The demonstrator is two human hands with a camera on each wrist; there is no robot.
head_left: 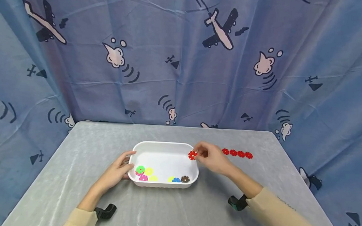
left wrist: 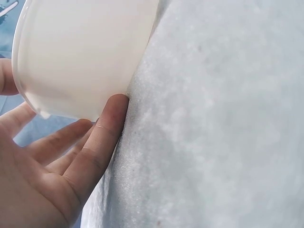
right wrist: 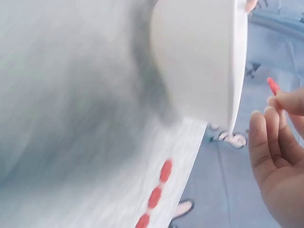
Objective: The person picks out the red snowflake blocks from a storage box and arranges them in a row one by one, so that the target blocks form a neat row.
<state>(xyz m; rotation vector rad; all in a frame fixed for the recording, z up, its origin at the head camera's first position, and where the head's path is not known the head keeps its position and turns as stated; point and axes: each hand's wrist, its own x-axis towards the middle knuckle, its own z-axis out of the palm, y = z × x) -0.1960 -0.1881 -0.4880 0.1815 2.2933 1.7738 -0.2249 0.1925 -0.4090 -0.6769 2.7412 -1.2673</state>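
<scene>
A white tray [head_left: 166, 160] is at the middle of the table. My left hand [head_left: 118, 169] grips its left side, with fingers against the outer wall [left wrist: 85, 57] and a digit over the rim. Between thumb and fingertips, my right hand [head_left: 212, 157] pinches a red flower-shaped plastic disc [head_left: 192, 155] at the tray's right rim. Seen edge-on in the right wrist view, that red disc [right wrist: 273, 86] pokes out past the fingertips. Inside the tray along its near side lie a green disc [head_left: 140, 169], a brown disc [head_left: 185, 179], a blue disc [head_left: 176, 180], plus pink and yellow ones.
To the right of the tray, several red discs [head_left: 237, 153] lie in a row on the grey-covered table [head_left: 163, 211]. A blue patterned curtain [head_left: 184, 58] hangs behind the table and along both sides.
</scene>
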